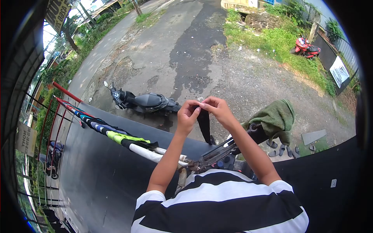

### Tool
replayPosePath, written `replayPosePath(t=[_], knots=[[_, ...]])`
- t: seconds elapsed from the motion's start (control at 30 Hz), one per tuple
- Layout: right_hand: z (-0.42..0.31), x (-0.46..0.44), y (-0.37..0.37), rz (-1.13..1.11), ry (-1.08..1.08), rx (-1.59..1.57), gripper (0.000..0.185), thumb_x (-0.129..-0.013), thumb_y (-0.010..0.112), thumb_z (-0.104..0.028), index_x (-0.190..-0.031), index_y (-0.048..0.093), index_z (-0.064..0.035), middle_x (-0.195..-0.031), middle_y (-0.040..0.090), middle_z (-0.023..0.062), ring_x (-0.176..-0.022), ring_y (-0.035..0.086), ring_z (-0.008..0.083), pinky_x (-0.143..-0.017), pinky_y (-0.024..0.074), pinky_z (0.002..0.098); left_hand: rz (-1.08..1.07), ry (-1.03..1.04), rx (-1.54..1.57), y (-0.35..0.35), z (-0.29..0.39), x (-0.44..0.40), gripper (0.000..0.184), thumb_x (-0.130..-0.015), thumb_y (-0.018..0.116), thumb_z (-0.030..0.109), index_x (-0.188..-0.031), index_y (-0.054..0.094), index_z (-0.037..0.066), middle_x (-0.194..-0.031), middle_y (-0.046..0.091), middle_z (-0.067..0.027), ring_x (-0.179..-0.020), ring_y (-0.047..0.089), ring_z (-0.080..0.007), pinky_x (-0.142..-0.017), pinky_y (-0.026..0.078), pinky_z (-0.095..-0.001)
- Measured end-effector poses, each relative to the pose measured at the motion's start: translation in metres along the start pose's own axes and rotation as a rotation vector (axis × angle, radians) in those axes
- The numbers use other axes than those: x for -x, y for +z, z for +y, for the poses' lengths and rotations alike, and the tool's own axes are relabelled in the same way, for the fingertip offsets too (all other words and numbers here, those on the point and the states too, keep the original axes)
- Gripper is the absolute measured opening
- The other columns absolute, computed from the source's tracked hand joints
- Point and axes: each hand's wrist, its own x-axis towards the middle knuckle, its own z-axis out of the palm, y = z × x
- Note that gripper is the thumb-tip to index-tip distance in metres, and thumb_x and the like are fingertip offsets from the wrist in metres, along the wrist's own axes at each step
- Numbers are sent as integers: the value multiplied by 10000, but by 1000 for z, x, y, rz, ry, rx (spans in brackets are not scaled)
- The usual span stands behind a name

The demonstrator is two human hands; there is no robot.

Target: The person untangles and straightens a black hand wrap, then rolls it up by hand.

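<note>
Out in front of my chest, my left hand (188, 115) and my right hand (218, 109) come together at the fingertips. Both pinch the top edge of a narrow piece of black cloth (204, 124). The cloth hangs down between my wrists and tapers towards its lower end. Below it lies a dark metal bar mechanism (219, 149), fixed at the end of a white rail (145, 152). What lies between my fingertips, apart from the cloth edge, is too small to make out.
Coloured fabrics (99, 126) drape along the rail to the left, above a dark tabletop (89, 171). A green towel (278, 118) covers something at right. Several sandals (281, 150) lie on the ground near it. Beyond stand a black motorbike (145, 101) and a red motorbike (305, 48).
</note>
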Motion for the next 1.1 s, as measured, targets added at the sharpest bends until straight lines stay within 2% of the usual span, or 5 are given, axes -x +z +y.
replayPosePath(t=[0.23,0.33,0.57,0.9,1.1], knots=[[1,-1,1,-5,-118,-65,149,-935,690,-111,-1025,660,4,-977,691,48,-917,637,100,-840,510,249,-28,47,3,1,1,-2,209,-939,612,-37,-1142,584,4,-1086,622,-53,-1014,601,-106,-900,476,-248],[6,-3,0,21,-147,-89,138,-927,694,-96,-1020,650,-3,-959,681,37,-898,629,90,-827,507,240,23,18,21,3,4,-1,297,-922,653,-4,-1200,552,15,-1075,622,-61,-985,602,-107,-885,473,-241],[4,-3,1,36,-177,-50,145,-913,701,-85,-1023,642,-11,-955,672,26,-891,620,81,-811,501,237,28,-171,-4,-8,-6,0,278,-937,711,108,-1161,565,31,-1051,632,-28,-943,595,-75,-839,469,-220],[6,-4,-2,33,-44,-25,151,-932,691,-124,-1017,655,-5,-930,675,13,-869,615,75,-794,496,231,27,-87,18,-1,-4,0,219,-945,657,28,-1140,558,27,-1041,624,-27,-941,594,-75,-841,470,-223],[10,-4,-1,39,-131,-64,157,-924,703,-130,-1014,658,-9,-922,677,17,-855,619,73,-779,494,227,-11,3,7,2,-4,-1,232,-939,637,-10,-1153,553,27,-1039,603,-26,-957,586,-77,-859,467,-231]])
